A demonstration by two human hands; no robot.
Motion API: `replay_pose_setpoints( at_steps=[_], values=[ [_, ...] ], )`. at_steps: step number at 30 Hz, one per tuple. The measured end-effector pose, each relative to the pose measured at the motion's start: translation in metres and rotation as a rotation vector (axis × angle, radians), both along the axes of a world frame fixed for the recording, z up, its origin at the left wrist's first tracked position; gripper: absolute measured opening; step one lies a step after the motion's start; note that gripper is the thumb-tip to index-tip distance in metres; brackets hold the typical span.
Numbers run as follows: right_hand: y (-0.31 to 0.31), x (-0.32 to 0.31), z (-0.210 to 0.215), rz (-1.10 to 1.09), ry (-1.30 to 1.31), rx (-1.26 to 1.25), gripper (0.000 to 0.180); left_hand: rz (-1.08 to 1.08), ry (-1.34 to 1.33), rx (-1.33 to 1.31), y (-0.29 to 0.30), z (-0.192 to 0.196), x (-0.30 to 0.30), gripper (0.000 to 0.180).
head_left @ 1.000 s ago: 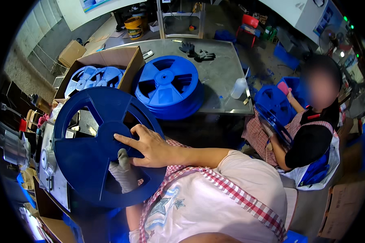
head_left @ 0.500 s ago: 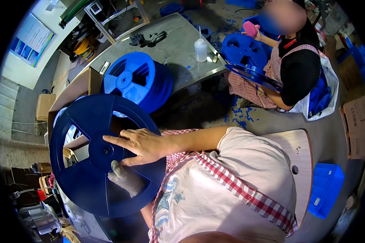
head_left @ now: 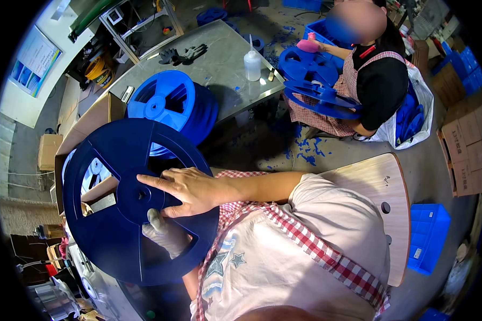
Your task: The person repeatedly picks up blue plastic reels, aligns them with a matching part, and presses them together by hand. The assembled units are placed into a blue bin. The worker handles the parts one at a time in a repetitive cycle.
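Handling: dark-blue reel (head_left: pixel 104 243), held up at front left with broad face turned to view; beside open carton (head_left: pixel 112 109) and blue reel stack (head_left: pixel 168 120), apart from tabletop (head_left: pixel 225 53).
Left hand (head_left: pixel 167 234): gloved in grey, showing through a lower window; grip closed on reel near hub, thumb over face; cannot tell how far fingers wrap behind.
Right hand (head_left: pixel 190 190): bare; grip loose and spread, laid across window edge with index finger on hub; not seen clasped round anything.
Hub (head_left: pixel 127 202): judged the site of the present step, likely checking or feeling over the face.
Reel hold: for next move, probably calls for firm left support and light right touch, to avoid tilting.
Stacked cartons (head_left: pixel 468 160): marked with dark print, at right.
Wall poster (head_left: pixel 35 59): printed, too small to read.
Blue bin (head_left: pixel 429 230): bearing small pale tags, unreadable.
Reel face: no lettering made out.
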State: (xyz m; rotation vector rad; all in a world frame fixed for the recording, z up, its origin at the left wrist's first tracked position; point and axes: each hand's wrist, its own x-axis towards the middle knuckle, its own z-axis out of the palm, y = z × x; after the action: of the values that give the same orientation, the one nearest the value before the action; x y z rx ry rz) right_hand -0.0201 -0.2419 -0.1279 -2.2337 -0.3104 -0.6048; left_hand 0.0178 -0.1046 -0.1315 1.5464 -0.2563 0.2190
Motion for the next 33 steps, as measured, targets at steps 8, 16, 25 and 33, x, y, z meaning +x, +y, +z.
replay_pose_setpoints(
  at_steps=[8, 16, 25, 33],
  values=[
    [-0.01, -0.014, 0.005, 0.008, -0.042, 0.02, 0.093, -0.068, -0.004, -0.024, 0.006, -0.013, -0.004, 0.042],
    [-0.025, -0.03, 0.02, 0.05, -0.041, -0.017, 0.097, -0.073, -0.069, -0.081, 0.0, -0.018, -0.01, 0.041],
    [-0.025, -0.033, 0.013, 0.073, 0.016, 0.033, 0.098, -0.071, -0.067, -0.064, 0.002, -0.017, -0.017, 0.04],
    [-0.026, -0.024, 0.012, 0.113, 0.087, 0.034, 0.095, -0.11, -0.059, -0.074, 0.013, -0.024, -0.017, 0.038]
  ],
)
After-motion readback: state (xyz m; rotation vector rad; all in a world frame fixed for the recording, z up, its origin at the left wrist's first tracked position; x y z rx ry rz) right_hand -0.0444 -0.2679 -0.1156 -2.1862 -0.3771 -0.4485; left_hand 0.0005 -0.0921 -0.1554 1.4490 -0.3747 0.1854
